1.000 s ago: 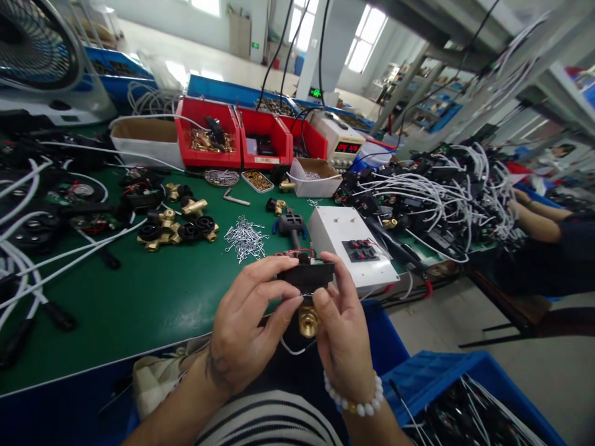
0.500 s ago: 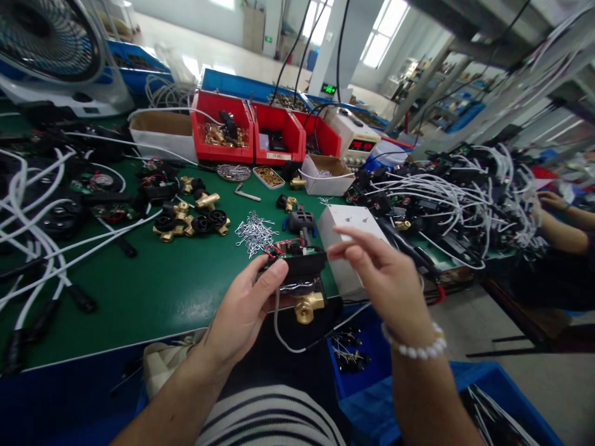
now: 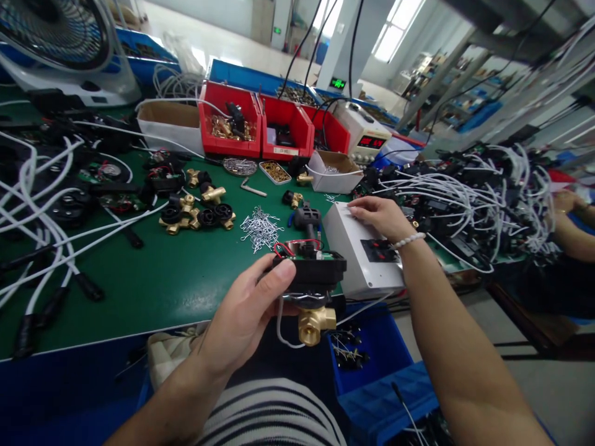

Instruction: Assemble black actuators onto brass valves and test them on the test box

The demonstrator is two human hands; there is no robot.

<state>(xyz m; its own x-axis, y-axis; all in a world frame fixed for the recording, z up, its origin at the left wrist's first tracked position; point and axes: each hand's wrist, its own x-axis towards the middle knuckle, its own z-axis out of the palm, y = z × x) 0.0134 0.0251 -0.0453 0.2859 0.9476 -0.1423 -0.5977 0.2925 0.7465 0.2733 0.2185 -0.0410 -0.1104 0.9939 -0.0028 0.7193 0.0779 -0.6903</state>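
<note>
My left hand [image 3: 246, 310] is closed on a black valve actuator [image 3: 310, 272] with a brass valve body [image 3: 316, 323] under it, red wires and a small circuit board on top, and a white cable hanging below. It holds the part above the near edge of the green table [image 3: 139, 279]. My right hand [image 3: 379, 215] reaches forward and rests with fingers stretched flat on the top of a white test box [image 3: 357, 260] that has red-and-black terminals.
A pile of metal clips [image 3: 260, 228], brass-and-black valves [image 3: 195, 214], a black tool [image 3: 307, 218], red bins [image 3: 230, 127], a power supply [image 3: 362, 133] and a fan [image 3: 56, 43] stand on the table. White cables tangle left and right. Blue crates [image 3: 372, 371] sit below. Another person's arm [image 3: 574, 238] is at right.
My right hand let go of the valve part, lifted away and moved forward onto the white box. My left hand keeps the part and has brought it slightly nearer.
</note>
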